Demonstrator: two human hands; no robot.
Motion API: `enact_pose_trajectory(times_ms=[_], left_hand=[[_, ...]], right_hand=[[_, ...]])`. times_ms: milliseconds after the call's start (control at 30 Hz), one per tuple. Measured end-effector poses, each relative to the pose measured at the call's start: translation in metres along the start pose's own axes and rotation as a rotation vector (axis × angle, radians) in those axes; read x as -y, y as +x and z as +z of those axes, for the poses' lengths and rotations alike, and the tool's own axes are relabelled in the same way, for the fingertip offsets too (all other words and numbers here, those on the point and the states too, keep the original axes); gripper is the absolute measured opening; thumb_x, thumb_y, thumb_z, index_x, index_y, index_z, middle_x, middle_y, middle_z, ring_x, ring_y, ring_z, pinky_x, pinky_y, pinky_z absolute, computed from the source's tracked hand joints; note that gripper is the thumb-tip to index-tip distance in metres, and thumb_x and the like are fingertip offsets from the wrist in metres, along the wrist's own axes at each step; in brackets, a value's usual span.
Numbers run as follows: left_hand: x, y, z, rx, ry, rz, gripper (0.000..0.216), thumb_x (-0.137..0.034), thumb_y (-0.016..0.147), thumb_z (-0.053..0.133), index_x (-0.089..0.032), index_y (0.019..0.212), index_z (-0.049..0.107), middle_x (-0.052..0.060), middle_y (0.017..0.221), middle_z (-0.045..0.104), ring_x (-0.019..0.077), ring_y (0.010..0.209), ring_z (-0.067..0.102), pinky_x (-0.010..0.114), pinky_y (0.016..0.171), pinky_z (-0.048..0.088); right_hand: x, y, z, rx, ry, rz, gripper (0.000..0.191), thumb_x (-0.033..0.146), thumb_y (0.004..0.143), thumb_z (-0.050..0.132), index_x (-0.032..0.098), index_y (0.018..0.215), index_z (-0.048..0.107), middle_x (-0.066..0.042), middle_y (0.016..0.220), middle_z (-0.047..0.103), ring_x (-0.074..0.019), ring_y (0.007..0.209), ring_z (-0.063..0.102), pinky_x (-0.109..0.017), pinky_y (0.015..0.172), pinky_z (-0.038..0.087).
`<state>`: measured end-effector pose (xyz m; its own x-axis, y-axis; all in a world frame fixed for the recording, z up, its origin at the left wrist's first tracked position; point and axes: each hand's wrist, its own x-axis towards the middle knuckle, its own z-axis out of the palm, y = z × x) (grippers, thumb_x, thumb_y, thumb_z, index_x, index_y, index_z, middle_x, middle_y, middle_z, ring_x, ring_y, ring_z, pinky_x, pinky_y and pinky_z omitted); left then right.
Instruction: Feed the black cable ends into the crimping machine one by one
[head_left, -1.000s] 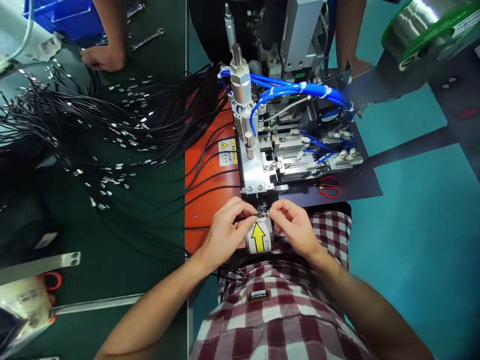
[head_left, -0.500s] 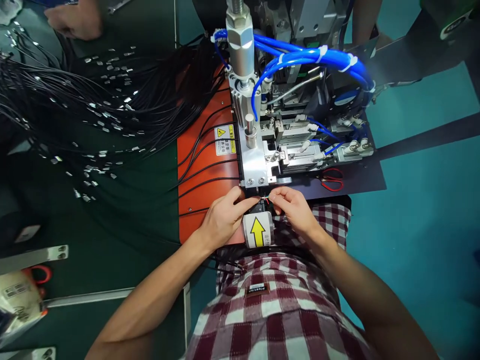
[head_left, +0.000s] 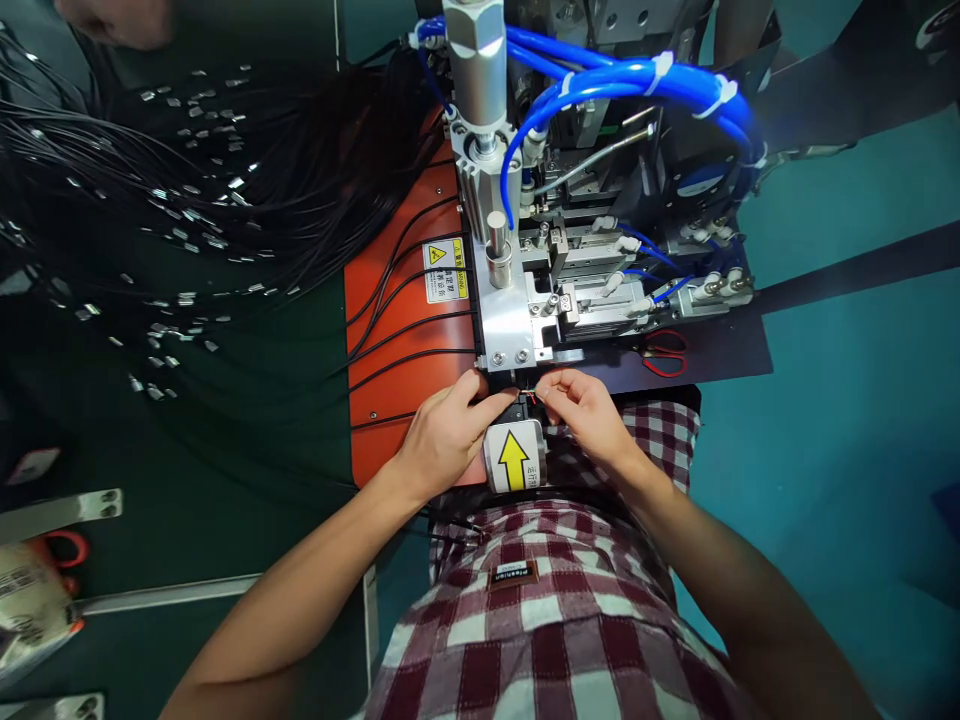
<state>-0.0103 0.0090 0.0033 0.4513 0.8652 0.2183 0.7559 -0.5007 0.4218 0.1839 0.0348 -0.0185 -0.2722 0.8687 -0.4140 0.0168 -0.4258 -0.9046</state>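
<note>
Thin coloured wires (head_left: 531, 394), with red showing, span the small gap between my two hands at the machine's near end. My right hand (head_left: 585, 408) pinches their free ends between thumb and forefinger. My left hand (head_left: 448, 428) is closed at their other side, thumb pointing right. A black cable (head_left: 382, 421) runs over the orange plate (head_left: 390, 450) and under that hand, which hides its end. Just above my fingers is the silver block of the machine (head_left: 510, 330). Below them sits a clear-edged cover with a yellow arrow (head_left: 514, 460).
Blue air hoses (head_left: 637, 80) arch over the machine. Red-handled scissors (head_left: 664, 353) lie to its right. Many black cables with shiny metal ends (head_left: 195, 215) spread over the dark green table (head_left: 285, 430). Another person's hand (head_left: 120, 18) is at the top left.
The camera view has shifted slightly, so the machine sits a bit higher in the picture. Both hands keep nearly the same place and hold at the wires.
</note>
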Motion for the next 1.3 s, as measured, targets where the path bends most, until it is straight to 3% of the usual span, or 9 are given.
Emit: enact_pose_trajectory(times_ms=[900, 1300], left_hand=[[-0.0001, -0.003, 0.0033, -0.012, 0.047, 0.02, 0.031, -0.017, 0.093, 0.039, -0.014, 0.107, 0.067, 0.011, 0.088, 0.057, 0.0181, 0.078, 0.059, 0.028, 0.064, 0.051], [0.0009, -0.0048, 0.007, -0.035, 0.191, 0.067, 0.029, -0.019, 0.094, 0.04, -0.018, 0.109, 0.065, 0.007, 0.08, 0.056, 0.0153, 0.069, 0.054, 0.026, 0.059, 0.045]], right_hand=[[-0.0005, -0.0017, 0.0018, -0.02, -0.051, -0.028, 0.022, 0.038, 0.079, 0.062, 0.017, 0.076, 0.057, 0.005, 0.058, 0.047, -0.0094, 0.05, 0.041, -0.024, 0.049, 0.034], [-0.0057, -0.0062, 0.0043, -0.104, -0.26, -0.085, 0.018, 0.035, 0.084, 0.057, 0.018, 0.077, 0.058, 0.002, 0.062, 0.05, -0.011, 0.054, 0.043, -0.023, 0.05, 0.035]])
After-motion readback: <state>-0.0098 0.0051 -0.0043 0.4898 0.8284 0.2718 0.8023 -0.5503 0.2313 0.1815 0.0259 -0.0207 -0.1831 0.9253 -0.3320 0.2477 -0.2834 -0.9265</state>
